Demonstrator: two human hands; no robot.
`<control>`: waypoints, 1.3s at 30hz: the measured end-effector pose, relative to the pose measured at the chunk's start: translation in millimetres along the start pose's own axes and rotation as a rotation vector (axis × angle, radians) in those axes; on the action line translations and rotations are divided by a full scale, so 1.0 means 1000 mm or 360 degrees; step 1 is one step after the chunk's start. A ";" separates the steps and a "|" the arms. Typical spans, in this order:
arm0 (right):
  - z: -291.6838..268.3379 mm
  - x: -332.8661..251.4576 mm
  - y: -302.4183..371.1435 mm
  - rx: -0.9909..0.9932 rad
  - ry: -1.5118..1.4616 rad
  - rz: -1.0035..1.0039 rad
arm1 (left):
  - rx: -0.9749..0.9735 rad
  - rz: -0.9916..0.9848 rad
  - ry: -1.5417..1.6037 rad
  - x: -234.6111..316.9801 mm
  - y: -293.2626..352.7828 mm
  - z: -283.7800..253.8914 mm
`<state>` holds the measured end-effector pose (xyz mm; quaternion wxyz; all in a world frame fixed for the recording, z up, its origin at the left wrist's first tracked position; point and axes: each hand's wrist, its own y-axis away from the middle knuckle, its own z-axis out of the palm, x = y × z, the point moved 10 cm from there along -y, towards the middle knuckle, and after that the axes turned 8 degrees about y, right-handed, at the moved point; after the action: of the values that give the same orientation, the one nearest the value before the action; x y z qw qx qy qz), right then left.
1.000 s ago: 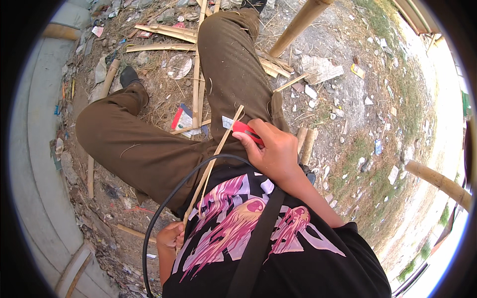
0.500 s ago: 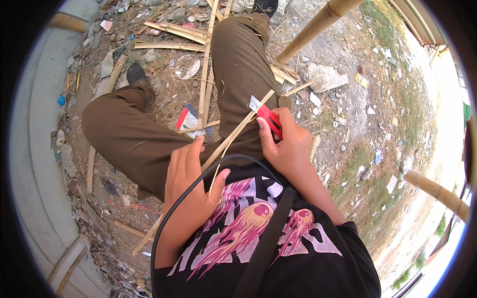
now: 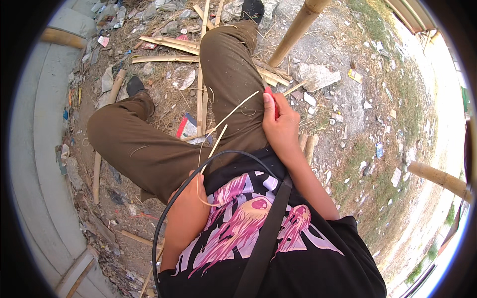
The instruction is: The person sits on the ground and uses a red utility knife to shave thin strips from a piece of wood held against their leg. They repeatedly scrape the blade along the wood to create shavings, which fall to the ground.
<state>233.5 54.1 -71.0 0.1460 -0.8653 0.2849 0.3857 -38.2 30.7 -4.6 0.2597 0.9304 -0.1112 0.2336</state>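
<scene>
My right hand (image 3: 281,128) is closed around a red utility knife (image 3: 270,105) above my right thigh; its blade cannot be made out. Near my waist, my left hand (image 3: 188,212) is closed on a narrow bamboo strip (image 3: 216,144), whose pale end slants up and away over my lap. A thin curled bamboo shaving (image 3: 240,105) arcs beside the strip, with one end close to the knife and a loop hanging by my left hand. A black cable (image 3: 175,196) curves across in front of my left wrist.
Split bamboo pieces (image 3: 166,58) lie crossed on the littered ground past my legs. An upright bamboo pole (image 3: 293,37) stands beyond my right knee. Another pole (image 3: 439,180) juts in at right. A grey wall (image 3: 42,149) runs along the left.
The strip has been drawn back toward my body, and my left hand has closed and dropped lower. My right hand with the knife has turned and lifted slightly away; a curled shaving now shows.
</scene>
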 end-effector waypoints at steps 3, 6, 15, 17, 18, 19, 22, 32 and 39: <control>-0.010 0.004 0.001 0.0146 -0.0079 -0.0097 | 0.0088 -0.0006 0.0127 -0.057 0.036 -0.008; -0.015 0.004 0.013 0.0110 -0.0098 -0.0076 | -0.0021 -0.0062 0.0574 -0.059 0.058 -0.018; -0.014 0.036 0.002 -0.0051 -0.1247 0.0313 | 0.0070 -0.0054 0.1695 0.000 -0.037 -0.018; -0.020 0.012 0.002 -0.0197 -0.1355 0.0242 | -0.0102 -0.0035 0.1812 0.020 -0.049 -0.019; -0.023 -0.003 0.001 -0.0275 -0.1413 0.0207 | -0.0182 -0.0027 0.1868 0.028 -0.054 -0.018; -0.020 -0.019 0.000 -0.0459 -0.1448 0.0118 | -0.0335 -0.0020 0.1971 0.035 -0.059 -0.011; -0.016 -0.071 -0.002 -0.0731 -0.1350 0.0132 | -0.0741 -0.0002 0.2176 0.056 -0.073 0.009; 0.007 -0.060 -0.091 -0.0561 -0.1652 0.0404 | -0.0171 0.0117 0.1080 -0.001 -0.045 -0.012; 0.015 -0.046 -0.077 -0.0512 -0.0683 0.0064 | -0.0211 -0.0039 0.1107 -0.001 -0.059 0.027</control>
<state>247.3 139.8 -43.8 0.0558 -0.7700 0.1997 0.6034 -9.6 65.5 -50.7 0.3447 0.7776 -0.0199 0.5255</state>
